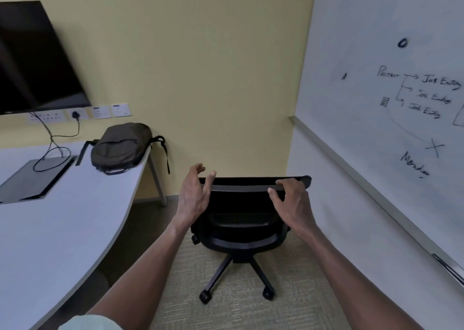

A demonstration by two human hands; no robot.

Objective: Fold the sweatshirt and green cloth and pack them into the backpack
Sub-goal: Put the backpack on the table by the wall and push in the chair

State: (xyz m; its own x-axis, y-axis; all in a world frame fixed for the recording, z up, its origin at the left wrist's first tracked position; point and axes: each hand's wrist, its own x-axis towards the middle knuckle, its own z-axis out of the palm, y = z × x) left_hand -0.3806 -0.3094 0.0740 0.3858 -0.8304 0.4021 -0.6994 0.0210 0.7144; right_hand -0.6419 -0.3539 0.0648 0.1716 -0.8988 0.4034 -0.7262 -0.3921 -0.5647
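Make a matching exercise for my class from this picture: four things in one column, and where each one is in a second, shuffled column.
Things:
1. backpack
2. chair
3. whiteboard
4. screen

Places:
A. on the wall at the right
B. on the far end of the table
C. on the wall at the upper left
D. on the floor in front of the hands

Pairs: 1-B, 2-D, 3-A, 4-C

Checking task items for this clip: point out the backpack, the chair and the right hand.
backpack (120,146), head view, front panel.
chair (241,187), head view, top of backrest.
right hand (292,201), head view, back of hand.
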